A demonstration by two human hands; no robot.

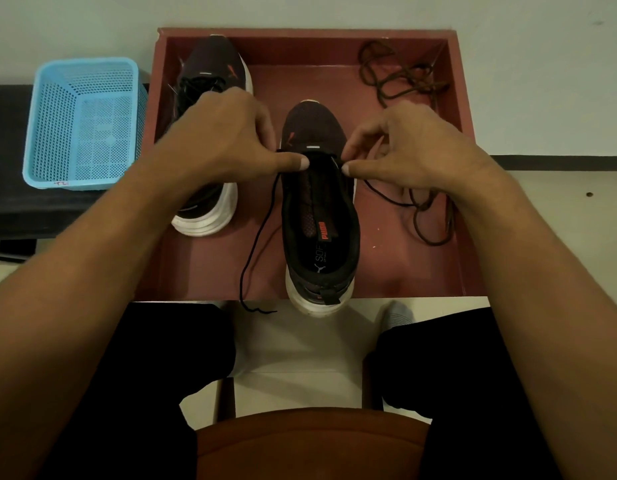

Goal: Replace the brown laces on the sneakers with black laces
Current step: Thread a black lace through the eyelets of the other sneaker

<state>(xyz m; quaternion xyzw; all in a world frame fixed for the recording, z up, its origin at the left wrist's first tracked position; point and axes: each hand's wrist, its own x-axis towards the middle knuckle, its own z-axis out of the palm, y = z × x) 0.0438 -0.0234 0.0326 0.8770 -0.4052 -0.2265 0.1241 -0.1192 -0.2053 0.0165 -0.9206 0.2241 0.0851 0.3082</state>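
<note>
A dark sneaker [321, 233] with a white sole stands in the middle of a red-brown tray [466, 140], toe pointing away. A black lace [262, 233] runs across its lowest eyelets; its left end trails down over the tray's front edge. My left hand [227, 136] pinches the lace at the left eyelet, and my right hand [411, 150] pinches it at the right eyelet. A second sneaker [213, 81], laced in black, sits at the tray's back left, partly behind my left hand. One brown lace [393, 77] lies loose at the back right, another brown lace [435, 216] on the right.
A light blue perforated basket [82, 123] stands on a dark bench left of the tray. The tray's walls rise around the shoes. My knees in black trousers and a brown stool seat [310, 441] are below the tray. White wall behind.
</note>
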